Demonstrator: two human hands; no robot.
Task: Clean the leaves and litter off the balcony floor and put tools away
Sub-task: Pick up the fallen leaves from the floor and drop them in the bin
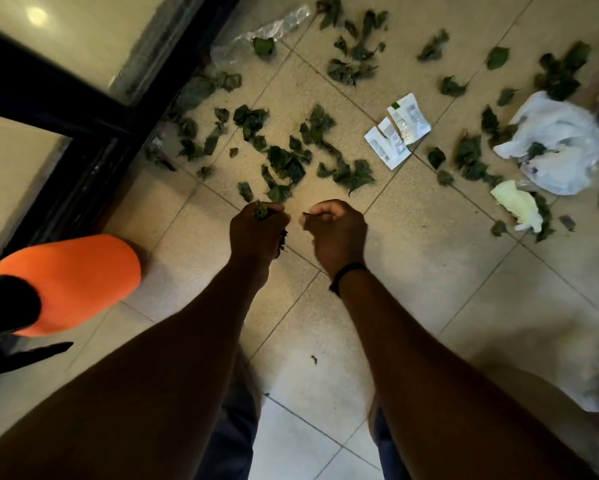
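Several dark green leaves (287, 161) lie scattered over the beige tiled balcony floor (429, 265), from the middle to the far right. My left hand (258, 232) grips a bunch of picked-up leaves (261, 212) that stick out at the top and side of the fist. My right hand (336, 230) is beside it, fingers curled, pinching a small dark leaf bit at its fingertips. Litter lies further out: torn white sachets (396, 131), a crumpled white plastic bag (557, 143), a pale yellowish scrap (518, 204) and a clear plastic wrapper (267, 32).
An orange and black tool body (66, 282) stands on the floor at the left. A dark door frame (83, 140) runs diagonally along the left side. My legs in dark trousers show at the bottom.
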